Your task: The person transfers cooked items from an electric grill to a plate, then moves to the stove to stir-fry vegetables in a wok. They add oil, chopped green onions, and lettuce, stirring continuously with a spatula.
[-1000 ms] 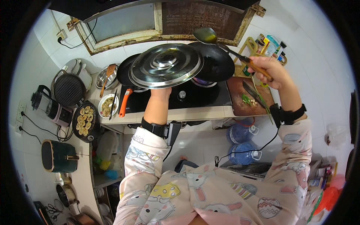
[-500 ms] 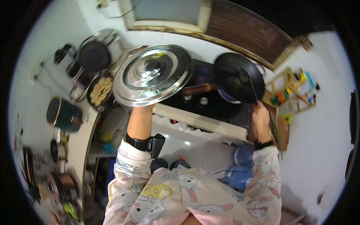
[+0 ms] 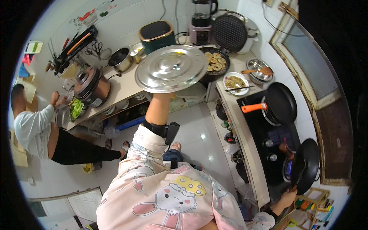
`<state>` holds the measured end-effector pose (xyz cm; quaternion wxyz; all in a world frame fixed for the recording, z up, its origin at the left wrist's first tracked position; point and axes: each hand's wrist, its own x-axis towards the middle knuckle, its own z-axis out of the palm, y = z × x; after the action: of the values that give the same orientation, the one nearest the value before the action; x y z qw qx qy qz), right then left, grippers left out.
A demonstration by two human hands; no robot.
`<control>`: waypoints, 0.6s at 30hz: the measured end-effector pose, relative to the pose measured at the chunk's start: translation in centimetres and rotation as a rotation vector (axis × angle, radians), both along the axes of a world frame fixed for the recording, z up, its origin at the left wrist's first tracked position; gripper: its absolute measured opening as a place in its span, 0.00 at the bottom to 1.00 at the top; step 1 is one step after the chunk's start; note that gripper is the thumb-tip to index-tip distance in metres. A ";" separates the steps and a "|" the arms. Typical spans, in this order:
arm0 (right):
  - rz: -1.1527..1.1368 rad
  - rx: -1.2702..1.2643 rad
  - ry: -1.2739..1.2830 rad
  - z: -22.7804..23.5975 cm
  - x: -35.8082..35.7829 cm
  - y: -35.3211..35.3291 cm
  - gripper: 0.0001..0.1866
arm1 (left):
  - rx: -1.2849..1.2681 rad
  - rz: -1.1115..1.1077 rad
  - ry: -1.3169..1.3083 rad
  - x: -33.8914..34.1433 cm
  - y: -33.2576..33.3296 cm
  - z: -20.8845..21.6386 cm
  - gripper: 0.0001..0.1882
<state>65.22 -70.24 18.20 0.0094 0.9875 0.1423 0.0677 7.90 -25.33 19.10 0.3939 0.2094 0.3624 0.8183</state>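
My left hand (image 3: 164, 98), mostly hidden behind a round shiny metal pot lid (image 3: 143, 78), holds the lid up, its domed side towards me. At the lower right, my right hand (image 3: 285, 200) is closed around the handle of a cooking spatula (image 3: 297, 184), whose blade end reaches into a black wok (image 3: 311, 165). That wok sits on the near burner of the black stove (image 3: 264, 157), its wooden handle pointing up and left.
A frying pan (image 3: 281, 103) with an orange handle stands on the far burner. Beside the stove are a plate of food (image 3: 235, 83) and metal bowls (image 3: 259, 63). A pan of browned slices (image 3: 216, 62) lies beyond the lid. Another person (image 3: 34, 128) works at the left counter.
The view has swung left, bringing the left counter and another person into sight. The lid remains in my left hand; my right hand stays on the spatula at the wok.
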 end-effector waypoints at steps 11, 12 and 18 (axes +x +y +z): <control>-0.223 -0.130 -0.870 -2.4 -10.5 3.1 0.35 | -0.071 0.183 -0.037 -28.3 11.6 -5.1 0.16; -0.232 -0.083 -0.876 -3.6 -12.8 4.4 0.35 | -0.074 0.180 -0.039 -30.5 13.8 -5.8 0.16; -0.104 -0.059 -0.246 -9.3 -29.9 16.7 0.39 | -0.110 0.218 -0.046 -42.8 25.0 -7.8 0.16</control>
<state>35.37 -53.52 8.91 0.0594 0.9771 0.0904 0.1833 -34.94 -0.33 11.29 0.3219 0.1280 0.4185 0.8396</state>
